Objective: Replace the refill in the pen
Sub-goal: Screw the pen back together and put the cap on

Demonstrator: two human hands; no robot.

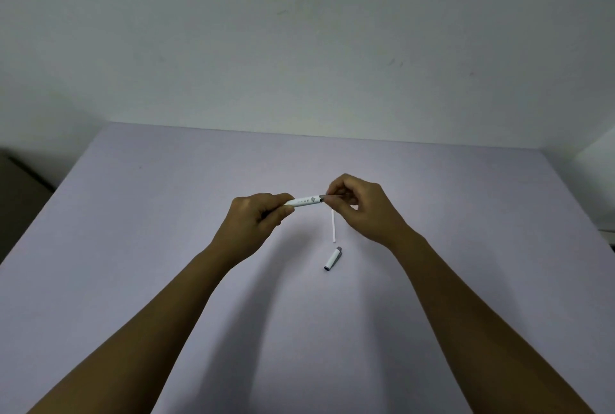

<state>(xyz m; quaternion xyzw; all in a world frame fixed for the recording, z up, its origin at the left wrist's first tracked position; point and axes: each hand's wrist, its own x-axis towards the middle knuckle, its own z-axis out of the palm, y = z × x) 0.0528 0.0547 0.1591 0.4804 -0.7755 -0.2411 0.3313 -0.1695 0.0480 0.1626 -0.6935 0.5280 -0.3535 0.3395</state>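
Note:
I hold a white pen barrel (pixel 304 201) level above the table, between both hands. My left hand (pixel 258 217) grips its left end. My right hand (pixel 361 205) pinches the dark grey tip section at the barrel's right end; whether the tip is joined to the barrel or apart I cannot tell. A thin white refill (pixel 333 225) lies on the table just below my right hand. Nearer to me lies the white pen cap (pixel 332 258), with a grey end.
The pale lilac table (pixel 166 247) reaches to a white wall behind. Its left edge drops off to a dark floor area (pixel 20 194). A white surface shows past the right edge (pixel 599 154).

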